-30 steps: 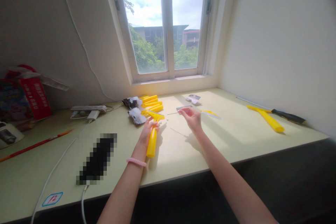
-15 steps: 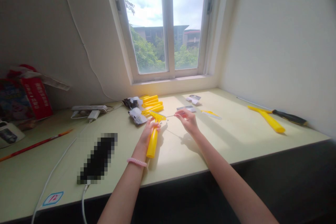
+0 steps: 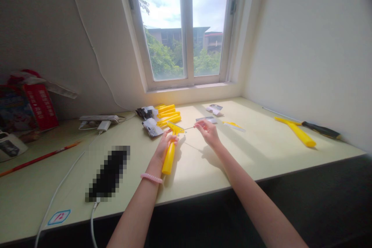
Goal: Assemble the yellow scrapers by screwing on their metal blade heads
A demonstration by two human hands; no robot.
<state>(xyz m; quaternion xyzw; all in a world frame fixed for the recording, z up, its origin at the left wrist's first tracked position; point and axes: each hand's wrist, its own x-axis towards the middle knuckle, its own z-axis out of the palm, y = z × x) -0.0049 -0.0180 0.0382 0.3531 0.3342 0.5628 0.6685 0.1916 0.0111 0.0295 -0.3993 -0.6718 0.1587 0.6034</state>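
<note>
My left hand (image 3: 166, 144) is wrapped round the handle of a yellow scraper (image 3: 169, 159), whose wide head points away from me. The fingers of my right hand (image 3: 207, 131) pinch a thin metal rod (image 3: 188, 128), and its far tip reaches the scraper's head. Small shiny bits lie on the table beside the head, too small to make out. Behind my left hand sit several yellow scrapers (image 3: 170, 115) with black and white packets (image 3: 152, 127) at their left ends.
On the right lie another yellow scraper (image 3: 302, 135) and a black-handled screwdriver (image 3: 321, 129). Opened packaging (image 3: 214, 109) and a flat yellow piece (image 3: 234, 125) lie beyond my right hand. Left are a power strip (image 3: 99, 119), a blurred-out black object (image 3: 109, 173) and a red stick (image 3: 40, 158).
</note>
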